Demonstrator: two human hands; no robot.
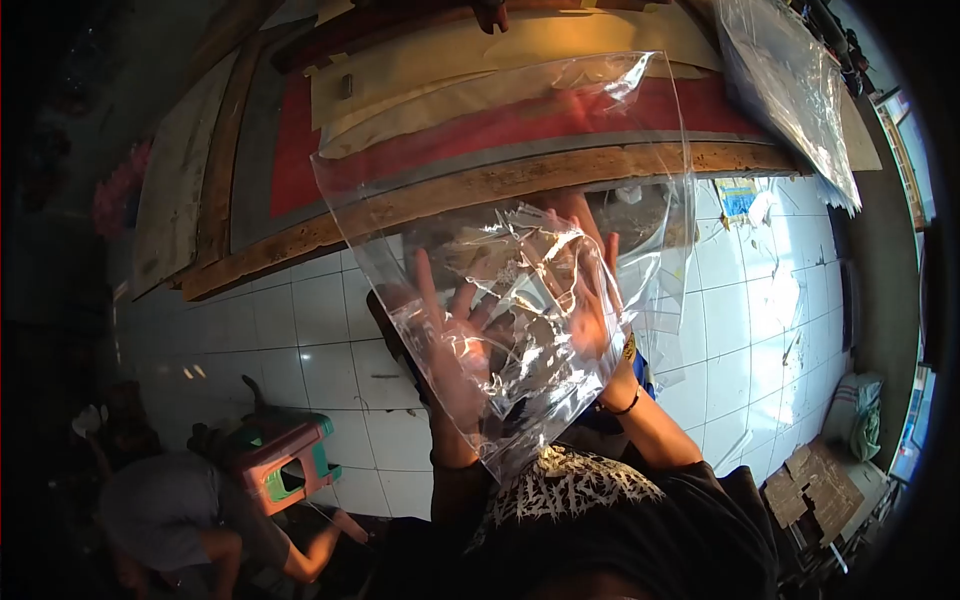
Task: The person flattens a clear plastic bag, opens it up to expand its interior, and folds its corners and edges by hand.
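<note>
A large clear plastic sheet or bag [500, 180], crumpled and glinting in its lower half, spreads in front of my body. Through it I see both hands, but whether they are inside it or only behind it I cannot tell. My left hand [460, 345] has its fingers spread against the plastic. On the other side, my right hand [592, 315], with a dark band at the wrist, also has its fingers stretched apart under the crumpled part. The plastic's far end reaches over the bench's wooden edge [480, 188].
On the bench lie a red sheet [293, 150] and tan paper [400, 85]. Stacked clear plastic [790, 90] hangs over its right end. A person in grey [170, 510] bends beside a red-and-green stool [292, 463] at lower left. Cardboard pieces [815, 490] lie lower right.
</note>
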